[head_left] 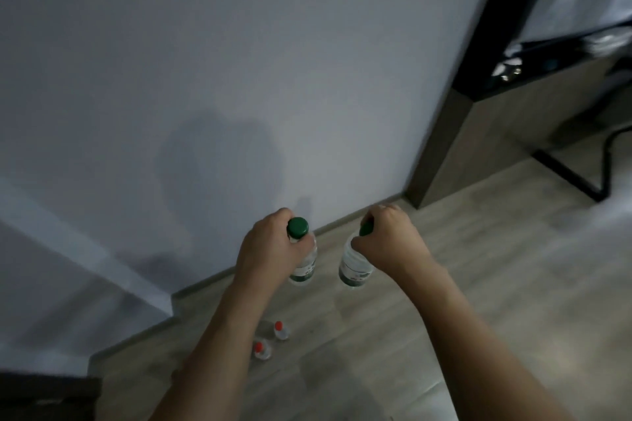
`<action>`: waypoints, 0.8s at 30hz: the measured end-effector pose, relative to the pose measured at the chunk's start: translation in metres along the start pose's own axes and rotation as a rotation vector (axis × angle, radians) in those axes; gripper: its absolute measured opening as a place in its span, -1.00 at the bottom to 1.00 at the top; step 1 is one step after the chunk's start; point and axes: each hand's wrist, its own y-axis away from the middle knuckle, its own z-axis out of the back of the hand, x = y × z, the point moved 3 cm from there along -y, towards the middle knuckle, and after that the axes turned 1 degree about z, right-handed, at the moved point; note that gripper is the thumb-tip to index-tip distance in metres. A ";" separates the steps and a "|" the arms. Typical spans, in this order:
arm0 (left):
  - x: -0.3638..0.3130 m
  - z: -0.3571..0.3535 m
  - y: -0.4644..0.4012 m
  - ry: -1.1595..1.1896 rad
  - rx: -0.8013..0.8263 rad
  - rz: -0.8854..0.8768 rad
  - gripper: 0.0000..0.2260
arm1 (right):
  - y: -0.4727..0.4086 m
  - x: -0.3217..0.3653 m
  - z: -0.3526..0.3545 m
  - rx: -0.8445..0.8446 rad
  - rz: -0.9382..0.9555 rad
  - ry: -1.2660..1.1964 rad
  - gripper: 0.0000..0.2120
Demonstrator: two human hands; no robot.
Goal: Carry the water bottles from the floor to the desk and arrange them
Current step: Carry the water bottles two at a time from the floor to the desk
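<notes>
Green caps top the two clear bottles that the person holds above the floor, one in each hand. The left hand grips the left bottle with its fingers curled round the neck just under the cap. The right hand wraps its fingers round the top of the right bottle, hiding most of that cap. Each bottle carries a label with a white band above a green one and small red marks; the writing is too blurred to read.

Below them, two smaller clear bottles with red caps stand close together on the floor, near the baseboard and partly behind the left forearm. The floor is pale wood-look planking with a grey cast. A plain white wall fills most of the view, with a soft shadow on it above the hands. At the right, a dark frame edges the wall, and the table with a dark top sits beyond it, a black metal leg and a black cable beneath it.
</notes>
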 end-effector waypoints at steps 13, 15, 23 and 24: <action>-0.166 -0.101 -0.004 0.033 0.132 -0.316 -0.85 | 0.063 -0.167 0.093 -0.193 -0.267 -0.065 -0.71; -0.188 -0.114 0.001 0.037 0.150 -0.343 -0.84 | 0.073 -0.191 0.105 -0.204 -0.297 -0.072 -0.72; -0.268 -0.170 0.021 0.028 0.222 -0.403 -0.83 | 0.107 -0.272 0.153 -0.244 -0.350 -0.095 -0.78; -0.277 -0.177 0.023 0.029 0.229 -0.409 -0.83 | 0.112 -0.281 0.157 -0.249 -0.360 -0.097 -0.78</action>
